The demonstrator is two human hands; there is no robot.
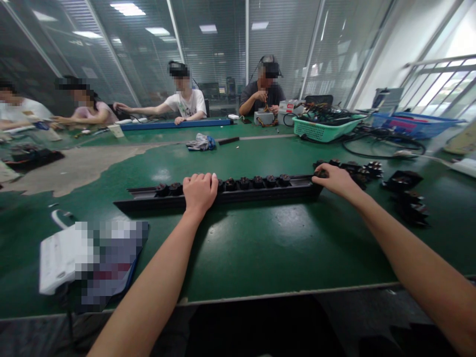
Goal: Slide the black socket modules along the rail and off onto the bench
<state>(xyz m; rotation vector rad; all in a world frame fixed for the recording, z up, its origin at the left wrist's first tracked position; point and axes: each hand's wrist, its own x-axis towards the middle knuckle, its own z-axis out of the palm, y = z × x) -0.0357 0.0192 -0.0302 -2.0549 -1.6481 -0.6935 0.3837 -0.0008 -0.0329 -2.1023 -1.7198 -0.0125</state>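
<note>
Dim room, ceiling glow, soft tabletop glare, blurred edges.

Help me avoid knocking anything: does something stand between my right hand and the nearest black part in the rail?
Nothing visible does. From the right hand, at the right end of the black rail, to the nearest black part, only bare channel shows.

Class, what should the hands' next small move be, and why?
Probably slide the dark piece in the right hand leftward along the black rail: it is at the rail's right end, a row of dark parts sits inside, and the left hand grips it.
</note>
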